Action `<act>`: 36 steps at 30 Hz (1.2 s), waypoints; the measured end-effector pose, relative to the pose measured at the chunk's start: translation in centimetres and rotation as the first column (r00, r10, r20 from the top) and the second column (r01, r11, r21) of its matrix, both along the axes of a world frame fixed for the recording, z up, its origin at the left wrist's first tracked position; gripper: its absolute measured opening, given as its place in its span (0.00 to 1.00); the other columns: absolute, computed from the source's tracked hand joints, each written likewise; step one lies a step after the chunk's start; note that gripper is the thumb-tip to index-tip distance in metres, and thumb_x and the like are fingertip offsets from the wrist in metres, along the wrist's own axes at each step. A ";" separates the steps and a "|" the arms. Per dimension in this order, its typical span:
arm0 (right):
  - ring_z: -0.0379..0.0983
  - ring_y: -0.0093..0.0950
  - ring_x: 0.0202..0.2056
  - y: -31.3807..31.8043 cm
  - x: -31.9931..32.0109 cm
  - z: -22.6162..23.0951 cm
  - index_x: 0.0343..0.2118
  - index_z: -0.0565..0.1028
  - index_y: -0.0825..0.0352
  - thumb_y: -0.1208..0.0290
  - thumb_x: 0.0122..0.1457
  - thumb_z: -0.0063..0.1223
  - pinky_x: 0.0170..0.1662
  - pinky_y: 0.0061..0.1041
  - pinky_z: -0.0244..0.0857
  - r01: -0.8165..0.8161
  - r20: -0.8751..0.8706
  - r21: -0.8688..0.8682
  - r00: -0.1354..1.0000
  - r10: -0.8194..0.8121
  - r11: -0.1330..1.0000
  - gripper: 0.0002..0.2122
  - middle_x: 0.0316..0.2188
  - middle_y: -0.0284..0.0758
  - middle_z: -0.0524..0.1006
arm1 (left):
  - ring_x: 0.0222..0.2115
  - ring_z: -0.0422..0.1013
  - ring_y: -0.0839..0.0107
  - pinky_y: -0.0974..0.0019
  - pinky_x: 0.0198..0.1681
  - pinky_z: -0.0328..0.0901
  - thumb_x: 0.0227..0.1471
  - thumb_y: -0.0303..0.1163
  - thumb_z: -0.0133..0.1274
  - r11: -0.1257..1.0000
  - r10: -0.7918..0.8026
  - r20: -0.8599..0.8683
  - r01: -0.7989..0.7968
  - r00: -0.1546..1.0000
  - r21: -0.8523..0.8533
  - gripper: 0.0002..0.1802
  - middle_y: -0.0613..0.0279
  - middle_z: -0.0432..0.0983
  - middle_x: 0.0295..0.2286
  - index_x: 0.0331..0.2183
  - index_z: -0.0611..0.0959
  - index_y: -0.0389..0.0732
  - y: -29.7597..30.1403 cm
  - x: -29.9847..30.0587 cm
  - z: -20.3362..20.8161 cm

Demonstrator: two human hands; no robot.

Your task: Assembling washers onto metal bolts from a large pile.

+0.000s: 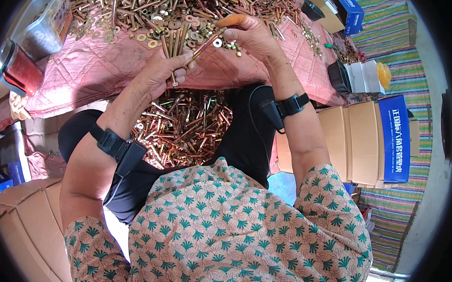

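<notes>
My left hand (170, 70) is closed around the lower part of a long brass-coloured bolt (202, 49), which tilts up to the right. Another long bolt (167, 47) passes by the same hand, its head showing below the fingers; whether it is gripped too, I cannot tell. At the bolt's upper end, my right hand (251, 36) pinches with thumb and forefinger, the forefinger wearing an orange finger cover (232, 21). Just beyond the hands, loose flat washers (193, 22) and a heap of bolts (144, 6) lie on the pink quilted cloth (101, 66).
Between my knees is a big pile of bolts (185, 127). A red-bodied jar (23, 69) and a clear plastic tub (42, 33) stand at the left. Cardboard boxes (337, 141) are at the right, with a black container (339, 78) beyond them.
</notes>
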State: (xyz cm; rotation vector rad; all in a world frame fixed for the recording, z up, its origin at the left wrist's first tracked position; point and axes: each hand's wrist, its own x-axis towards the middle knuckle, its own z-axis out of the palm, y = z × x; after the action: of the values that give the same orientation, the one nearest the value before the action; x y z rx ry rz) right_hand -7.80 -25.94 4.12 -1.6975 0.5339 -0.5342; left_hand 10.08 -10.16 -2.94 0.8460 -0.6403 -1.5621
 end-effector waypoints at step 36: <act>0.62 0.11 0.22 -0.3 0.0 -0.9 0.34 0.77 0.65 0.70 0.52 0.61 0.25 0.12 0.56 -0.026 -0.025 -0.007 0.999 0.025 1.000 0.08 0.22 0.21 0.70 | 0.16 0.60 0.85 0.80 0.18 0.57 0.52 0.33 0.55 0.998 0.018 0.092 -0.013 0.996 -0.056 0.09 0.67 0.72 0.23 0.34 0.75 0.40 -0.2 0.0 -0.2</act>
State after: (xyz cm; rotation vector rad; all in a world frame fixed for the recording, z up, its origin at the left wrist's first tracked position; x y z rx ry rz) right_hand -7.81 -26.22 3.17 -1.7179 0.5281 -0.4978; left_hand 10.05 -10.34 -3.15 0.8836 -0.7394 -1.4911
